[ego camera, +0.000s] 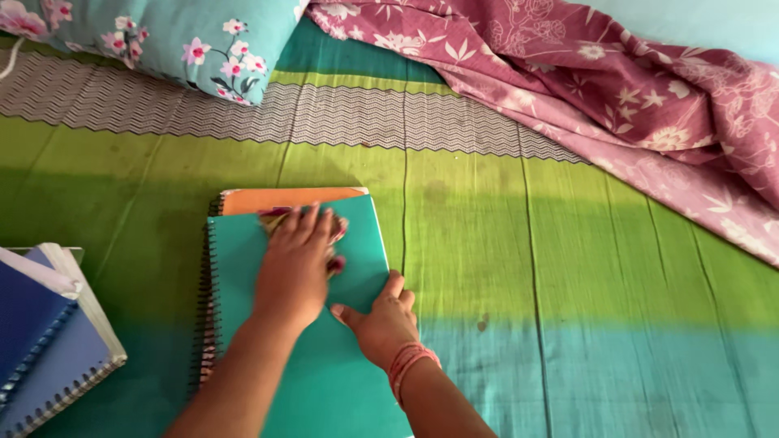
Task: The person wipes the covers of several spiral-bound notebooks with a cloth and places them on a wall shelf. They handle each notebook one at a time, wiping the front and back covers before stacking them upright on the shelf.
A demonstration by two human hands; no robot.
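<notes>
the teal spiral-bound notebook (324, 341) lay on the striped green bed sheet (519, 243), topping an orange notebook (284, 199). left of it sat a pile of blue notebooks (45, 341). the left hand (294, 272) pressed a crumpled pink cloth (334, 237) flat to the cover, fingers spread; the right hand (381, 320) lay open, steadying the edge.

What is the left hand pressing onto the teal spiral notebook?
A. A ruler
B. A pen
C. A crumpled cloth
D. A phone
C. The left hand lies flat on a crumpled pinkish cloth on the teal spiral notebook, while the right hand steadies the cover's right edge.
</notes>
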